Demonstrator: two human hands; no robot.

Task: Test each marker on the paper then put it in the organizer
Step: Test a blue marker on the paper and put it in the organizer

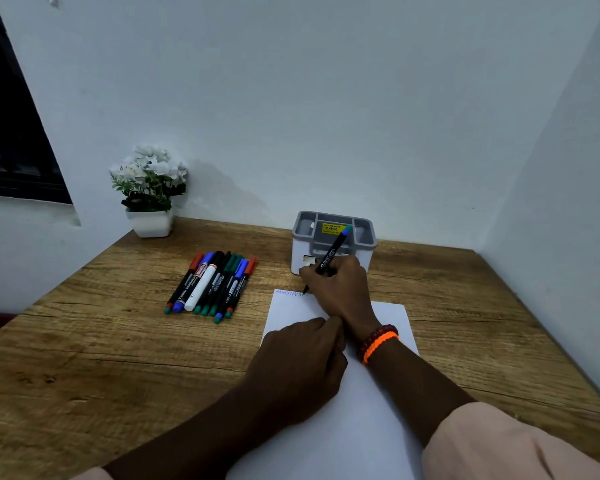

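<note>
Black marker [329, 258] pinched in right hand [340, 289], tip on paper [361, 410]; left hand [298, 368] curled, contents unclear.

Wooden desk with brown grain finish [118, 341], set into a corner formed by pale painted walls [326, 98]. Small white square pot holding artificial white flowers with green leaves [149, 192], standing at the far left of the desk, against the wall. Dark window opening [11, 133] at the upper left, its lower frame visible above a pale ledge.
</note>
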